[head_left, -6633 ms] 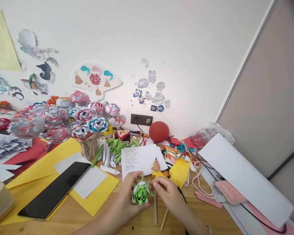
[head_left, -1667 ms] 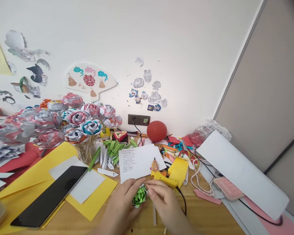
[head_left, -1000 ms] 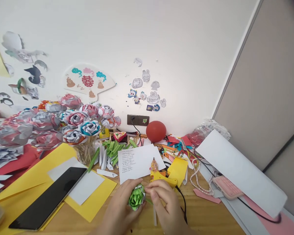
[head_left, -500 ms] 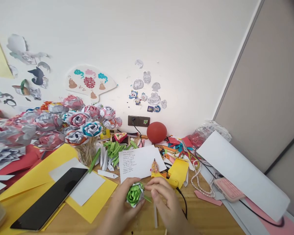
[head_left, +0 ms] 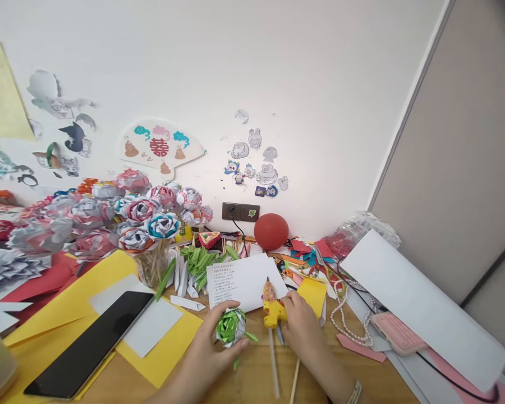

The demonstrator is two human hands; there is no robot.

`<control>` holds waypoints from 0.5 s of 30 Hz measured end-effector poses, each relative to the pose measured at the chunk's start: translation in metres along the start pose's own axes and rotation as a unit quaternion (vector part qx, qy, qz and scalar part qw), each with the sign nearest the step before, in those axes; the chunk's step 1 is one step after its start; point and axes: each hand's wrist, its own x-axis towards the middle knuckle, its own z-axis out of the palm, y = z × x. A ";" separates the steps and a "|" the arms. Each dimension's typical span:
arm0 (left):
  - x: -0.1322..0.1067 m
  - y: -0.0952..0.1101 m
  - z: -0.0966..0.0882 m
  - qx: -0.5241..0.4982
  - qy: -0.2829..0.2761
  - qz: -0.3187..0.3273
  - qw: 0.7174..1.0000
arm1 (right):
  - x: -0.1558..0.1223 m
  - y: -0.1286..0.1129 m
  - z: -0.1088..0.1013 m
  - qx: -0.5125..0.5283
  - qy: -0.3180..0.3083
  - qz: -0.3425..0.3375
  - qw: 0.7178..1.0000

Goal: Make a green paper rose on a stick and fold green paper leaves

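My left hand is closed around a green and white folded paper flower, held just above the wooden table. My right hand is wrapped round the handle of a yellow glue gun that rests on the table, its nozzle pointing away toward a white handwritten sheet. A clear glue stick juts from the gun's back toward me. A thin wooden stick lies beside it.
A black tablet lies on yellow and white paper at left. A jar of paper roses stands behind it, green folded leaves beside. A red ball, paper scraps, a pearl string, a pink phone and a white board fill the right.
My right hand left the flower, moved right and took hold of the glue gun. The flower stays in my left hand. The camera tilted slightly down.
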 end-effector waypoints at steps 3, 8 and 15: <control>0.001 0.005 -0.001 0.004 0.002 -0.017 1.000 | 0.002 0.003 -0.003 0.061 0.074 -0.005 0.995; 0.001 0.005 -0.003 0.010 0.009 -0.037 0.999 | -0.001 0.006 -0.008 0.295 0.193 -0.058 0.934; 0.005 -0.001 -0.003 0.012 0.062 -0.019 0.998 | -0.010 0.002 -0.006 0.396 0.098 -0.160 0.899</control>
